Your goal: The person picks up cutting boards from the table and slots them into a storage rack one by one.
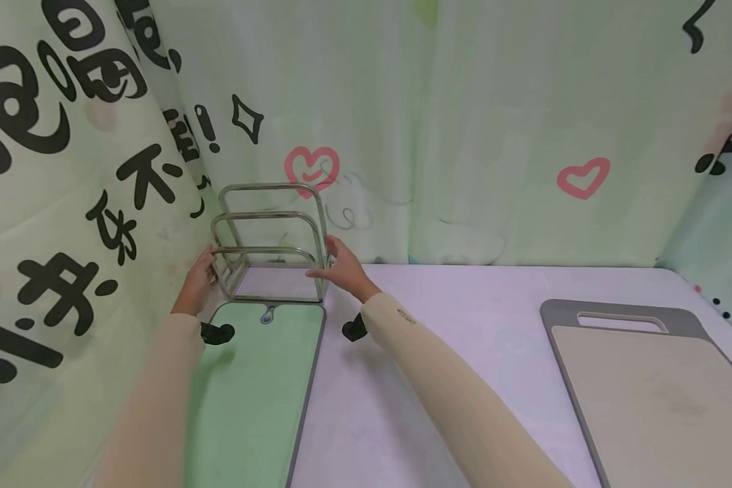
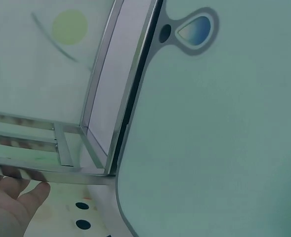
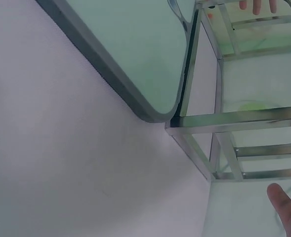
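A metal rack (image 1: 267,215) with several looped dividers stands at the back left, against the far edge of a green cutting board (image 1: 253,386). My left hand (image 1: 196,281) is at the rack's left side, and in the left wrist view its fingertips (image 2: 39,190) meet the outer side bar. On the other side is my right hand (image 1: 346,271), its thumb stretched across the front of the rack and its fingers beside the right uprights. The right wrist view shows that thumb and finger (image 3: 282,200) spread apart beside the lower bars.
A beige cutting board (image 1: 646,400) with a grey rim and handle slot lies at the right of the pale table (image 1: 457,325). Printed curtains (image 1: 494,135) hang close behind the table and along its left side, near the rack.
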The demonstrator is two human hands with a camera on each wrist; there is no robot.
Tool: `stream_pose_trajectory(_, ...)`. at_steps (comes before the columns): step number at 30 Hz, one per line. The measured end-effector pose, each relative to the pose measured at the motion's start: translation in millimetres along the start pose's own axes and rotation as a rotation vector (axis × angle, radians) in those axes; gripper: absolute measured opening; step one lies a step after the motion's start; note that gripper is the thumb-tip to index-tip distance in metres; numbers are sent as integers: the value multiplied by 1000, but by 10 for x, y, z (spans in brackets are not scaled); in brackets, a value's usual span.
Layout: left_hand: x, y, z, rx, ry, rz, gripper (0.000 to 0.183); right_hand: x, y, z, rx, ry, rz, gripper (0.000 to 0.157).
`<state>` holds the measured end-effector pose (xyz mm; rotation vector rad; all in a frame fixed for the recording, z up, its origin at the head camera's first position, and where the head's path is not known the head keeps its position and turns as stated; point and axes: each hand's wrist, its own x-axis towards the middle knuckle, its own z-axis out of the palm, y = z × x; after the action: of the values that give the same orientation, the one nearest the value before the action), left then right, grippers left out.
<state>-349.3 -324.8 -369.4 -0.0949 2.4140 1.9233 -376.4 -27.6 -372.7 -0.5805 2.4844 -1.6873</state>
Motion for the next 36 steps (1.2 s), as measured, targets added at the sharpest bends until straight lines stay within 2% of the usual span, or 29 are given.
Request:
stream_pose_trajectory(6,-9,42,13,-97,12,-36,55,40,-50,35,-61,-41,10,88)
stream_pose_trajectory(11,2,78,18,-155,10,-14,51,81,-77,45,-80,-55,7,88)
stream_pose_trajectory(20,41,61,58,-204,50,3,49,123,-68,91,-74,-15,5,84)
stream_pose_trajectory(30,104,15,117,-194,-39,29,51,110,-46,24,-28,47,-11,82)
stream_pose_trajectory(36,106,39,161,-176,-76,45,52,133,2,-30,-49,63,-13,82)
